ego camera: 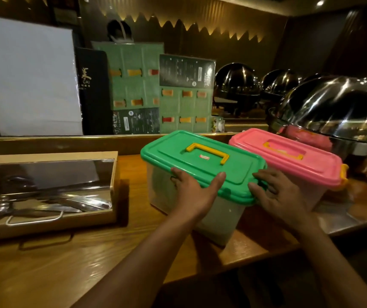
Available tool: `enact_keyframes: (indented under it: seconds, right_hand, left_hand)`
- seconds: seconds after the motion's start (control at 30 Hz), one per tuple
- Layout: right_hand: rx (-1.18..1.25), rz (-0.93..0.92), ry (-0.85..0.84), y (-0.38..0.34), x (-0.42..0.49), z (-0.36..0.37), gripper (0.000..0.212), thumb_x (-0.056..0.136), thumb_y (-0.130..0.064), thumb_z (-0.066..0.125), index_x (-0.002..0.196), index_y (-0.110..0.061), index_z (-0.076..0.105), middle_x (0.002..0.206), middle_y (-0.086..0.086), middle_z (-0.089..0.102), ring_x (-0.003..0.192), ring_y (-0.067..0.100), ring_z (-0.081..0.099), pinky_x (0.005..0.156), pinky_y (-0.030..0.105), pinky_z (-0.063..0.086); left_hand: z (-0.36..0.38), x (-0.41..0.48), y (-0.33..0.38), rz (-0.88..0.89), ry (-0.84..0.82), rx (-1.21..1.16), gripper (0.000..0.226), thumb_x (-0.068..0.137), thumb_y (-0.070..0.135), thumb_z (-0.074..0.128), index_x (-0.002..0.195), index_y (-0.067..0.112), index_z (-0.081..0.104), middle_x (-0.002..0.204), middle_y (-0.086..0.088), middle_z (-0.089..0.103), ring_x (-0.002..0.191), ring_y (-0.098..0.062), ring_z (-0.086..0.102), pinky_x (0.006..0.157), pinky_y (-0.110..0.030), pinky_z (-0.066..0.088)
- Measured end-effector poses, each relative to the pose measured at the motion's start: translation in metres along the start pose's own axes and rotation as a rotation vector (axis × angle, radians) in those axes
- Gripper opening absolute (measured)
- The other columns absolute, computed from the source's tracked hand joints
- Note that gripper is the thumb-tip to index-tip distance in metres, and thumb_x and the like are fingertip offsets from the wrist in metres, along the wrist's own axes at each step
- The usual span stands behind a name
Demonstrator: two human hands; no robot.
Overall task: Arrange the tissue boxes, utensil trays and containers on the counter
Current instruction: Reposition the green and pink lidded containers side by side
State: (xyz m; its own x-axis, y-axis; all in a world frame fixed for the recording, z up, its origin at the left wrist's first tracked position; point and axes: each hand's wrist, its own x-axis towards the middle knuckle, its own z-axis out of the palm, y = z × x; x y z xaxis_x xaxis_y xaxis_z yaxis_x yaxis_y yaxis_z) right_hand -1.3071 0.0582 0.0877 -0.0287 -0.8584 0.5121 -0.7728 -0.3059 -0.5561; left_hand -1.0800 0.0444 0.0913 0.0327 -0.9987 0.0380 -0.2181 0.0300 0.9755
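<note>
1. The wooden counter (71, 258) carries everything; its far edge runs under a raised ledge, its right end meets a steel surface where domed chafing dishes (333, 112) stand.
2. The utensil tray (45, 192), a wooden box with a clear hinged front and spoons inside, sits at the counter's left end, well apart from the tubs; probably already placed.
3. The green-lidded container (200, 174), a clear tub with a yellow handle, stands mid-counter, skewed to the edges, one corner towards the near edge; judged mid-adjustment.
4. The pink-lidded container (289, 158) lies just beside and behind it, towards the right end; whether they touch cannot be told.
5. The left hand (191, 192) presses flat on the green lid's near rim, fingers spread, thumb on the lid top; a steadying hold rather than a lift, by my reading.
6. The right hand (275, 194) cups the lid's near right corner, fingers splayed over the rim; the tub sits between both palms, likely for turning square.
</note>
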Motion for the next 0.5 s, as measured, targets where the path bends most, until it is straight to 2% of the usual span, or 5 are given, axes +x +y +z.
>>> enact_keyframes:
  seconds: [0.1, 0.2, 0.27, 0.37, 0.5]
  right_hand:
    - [0.18, -0.04, -0.111, 0.017, 0.004, -0.009, 0.064, 0.077, -0.059, 0.072, 0.131, -0.026, 0.063, 0.135, -0.008, 0.06, 0.123, 0.009, 0.058, 0.097, 0.03, 0.052]
    - [0.152, -0.124, -0.1, 0.027, 0.014, -0.003, 0.06, 0.079, -0.044, 0.078, 0.133, -0.026, 0.06, 0.138, -0.005, 0.058, 0.129, 0.012, 0.054, 0.104, 0.035, 0.049]
    - [0.062, -0.144, -0.077, 0.037, 0.024, 0.006, 0.07, 0.078, -0.058, 0.074, 0.136, -0.023, 0.058, 0.14, -0.001, 0.054, 0.131, 0.017, 0.05, 0.105, 0.042, 0.047]
    - [0.007, -0.092, -0.114, 0.052, 0.037, 0.019, 0.089, 0.069, -0.078, 0.067, 0.143, -0.034, 0.049, 0.146, 0.001, 0.044, 0.135, 0.022, 0.043, 0.107, 0.051, 0.043]
    - [0.176, -0.086, -0.21, 0.035, 0.046, 0.04, 0.094, 0.063, -0.072, 0.077, 0.145, -0.039, 0.044, 0.155, -0.007, 0.038, 0.14, 0.005, 0.038, 0.111, 0.029, 0.038]
  left_hand:
    - [0.0, 0.018, -0.004, -0.031, 0.097, 0.036, 0.139, 0.073, 0.065, 0.073, 0.15, 0.008, -0.027, 0.166, -0.018, -0.003, 0.153, -0.031, 0.002, 0.122, -0.046, 0.017]
    - [-0.019, 0.041, -0.011, -0.056, 0.161, 0.006, 0.126, 0.064, 0.06, 0.065, 0.156, 0.02, -0.012, 0.159, -0.012, 0.03, 0.137, -0.031, 0.042, 0.11, -0.049, 0.04]
    - [-0.035, 0.056, -0.013, -0.035, 0.19, -0.058, 0.099, 0.073, 0.044, 0.065, 0.155, 0.022, 0.014, 0.144, -0.006, 0.051, 0.12, -0.025, 0.057, 0.101, -0.048, 0.05]
    - [-0.062, 0.082, -0.018, -0.039, 0.154, -0.141, 0.059, 0.094, 0.018, 0.059, 0.147, 0.028, 0.036, 0.127, -0.001, 0.063, 0.106, -0.022, 0.065, 0.092, -0.048, 0.056]
    - [-0.1, 0.116, -0.024, -0.127, 0.008, -0.236, 0.045, 0.096, 0.012, 0.056, 0.136, 0.034, 0.053, 0.117, -0.007, 0.071, 0.095, -0.027, 0.074, 0.077, -0.047, 0.06]
